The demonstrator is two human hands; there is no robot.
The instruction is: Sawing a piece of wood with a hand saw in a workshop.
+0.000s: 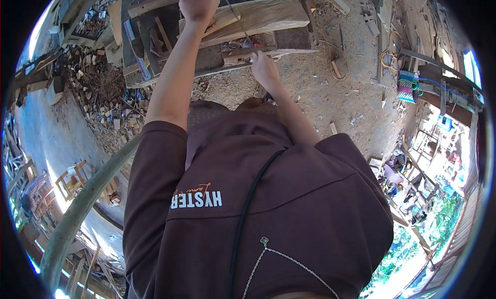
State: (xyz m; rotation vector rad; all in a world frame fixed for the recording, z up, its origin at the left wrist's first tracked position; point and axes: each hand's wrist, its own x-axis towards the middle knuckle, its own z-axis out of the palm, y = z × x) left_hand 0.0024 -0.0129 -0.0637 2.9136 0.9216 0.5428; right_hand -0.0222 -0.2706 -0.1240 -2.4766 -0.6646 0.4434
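Observation:
My left hand (199,8) is closed in a fist above the far side of a low wooden workbench (211,58). What lies inside its fingers is hidden. Under and beside it is a thick, pale wooden board (274,19), with a narrower wood strip (223,24) by my wrist. Closer to me, my right hand (264,70) has its fingers curled at a short brown wooden bar (243,53) at the bench's near edge. A thin, dark metal rod or blade (237,17) slants across the board towards this bar; whether the two are joined I cannot tell.
At the bench's left lie a bluish straight strip (135,50) and a small wood stick (163,34). Wood offcuts and shavings (98,87) cover the ground on the left. A green pole (85,206) slants up beside me. A woven bag (408,87) and yellow cord (391,53) are at right.

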